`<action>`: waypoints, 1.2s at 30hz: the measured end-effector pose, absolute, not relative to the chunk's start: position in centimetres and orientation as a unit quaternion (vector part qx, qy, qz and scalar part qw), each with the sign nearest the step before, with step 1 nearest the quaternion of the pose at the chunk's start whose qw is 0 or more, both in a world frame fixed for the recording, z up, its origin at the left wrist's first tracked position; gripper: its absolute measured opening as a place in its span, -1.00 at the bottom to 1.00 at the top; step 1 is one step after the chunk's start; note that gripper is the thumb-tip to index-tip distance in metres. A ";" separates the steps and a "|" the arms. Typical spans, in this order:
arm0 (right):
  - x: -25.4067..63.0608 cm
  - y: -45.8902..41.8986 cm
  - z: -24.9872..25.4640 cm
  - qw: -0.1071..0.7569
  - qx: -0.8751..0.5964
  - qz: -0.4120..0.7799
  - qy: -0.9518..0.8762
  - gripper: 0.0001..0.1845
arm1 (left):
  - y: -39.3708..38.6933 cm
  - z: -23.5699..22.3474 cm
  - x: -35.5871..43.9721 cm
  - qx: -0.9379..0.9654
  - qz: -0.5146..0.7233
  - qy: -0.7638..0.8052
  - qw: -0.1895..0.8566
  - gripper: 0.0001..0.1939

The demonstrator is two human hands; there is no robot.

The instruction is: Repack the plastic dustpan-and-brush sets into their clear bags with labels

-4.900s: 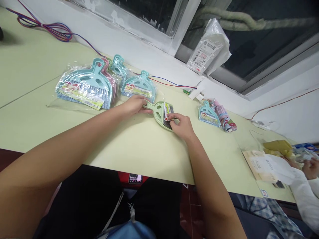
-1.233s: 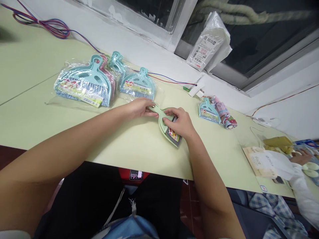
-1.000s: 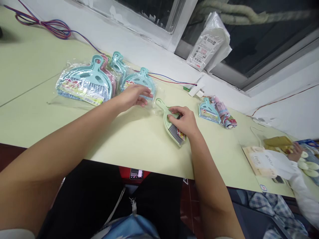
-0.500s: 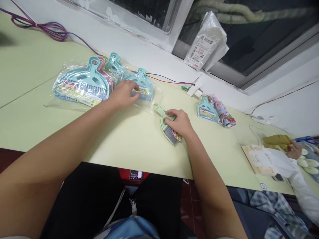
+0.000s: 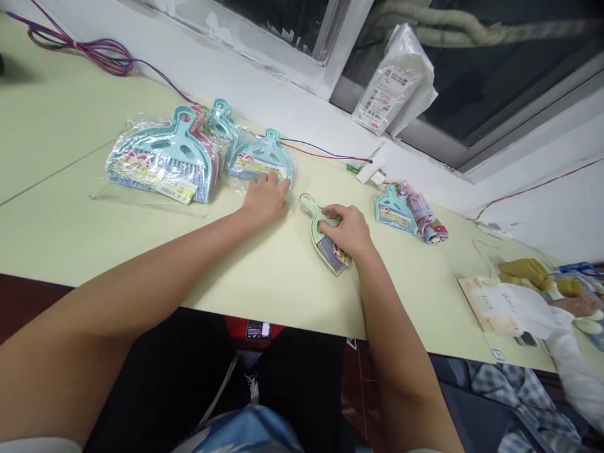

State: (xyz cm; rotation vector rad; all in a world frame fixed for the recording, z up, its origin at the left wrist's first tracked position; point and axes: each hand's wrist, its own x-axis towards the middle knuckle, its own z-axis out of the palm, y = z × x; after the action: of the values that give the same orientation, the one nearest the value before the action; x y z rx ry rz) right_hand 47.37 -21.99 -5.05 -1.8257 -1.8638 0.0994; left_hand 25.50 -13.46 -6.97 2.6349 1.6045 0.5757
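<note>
A small green brush-and-dustpan set (image 5: 319, 234) lies on the pale green table (image 5: 264, 277), its grey bristles and a coloured label toward me. My right hand (image 5: 346, 229) is closed over its middle. My left hand (image 5: 265, 196) rests fingers-down on the clear plastic bag at the front edge of a bagged teal dustpan set (image 5: 261, 161); whether it grips the bag is unclear. To the left a bigger pile of bagged teal and pink dustpan sets (image 5: 163, 157) lies flat.
Another small teal set beside a rolled patterned cloth (image 5: 409, 214) lies to the right. Red and blue wires (image 5: 101, 56) run along the wall. A plastic parcel (image 5: 394, 88) leans on the window sill. Another person's hand (image 5: 573, 305) works over papers at the far right.
My left hand let go of the green set's handle, reached to the bagged teal set and slid to its front edge. My right hand turned the green set and kept hold of it.
</note>
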 end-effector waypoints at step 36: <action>45.7 -23.0 -4.5 0.241 -0.643 0.054 -0.725 -0.74 | -13.8 -4.7 22.5 0.874 0.040 0.463 0.140 -0.38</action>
State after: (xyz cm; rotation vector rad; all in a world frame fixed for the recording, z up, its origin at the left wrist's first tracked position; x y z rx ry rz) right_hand 45.69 -23.02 -4.53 -1.7591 -1.9818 0.1475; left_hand 22.50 -13.85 -4.67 2.5259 1.3392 0.1145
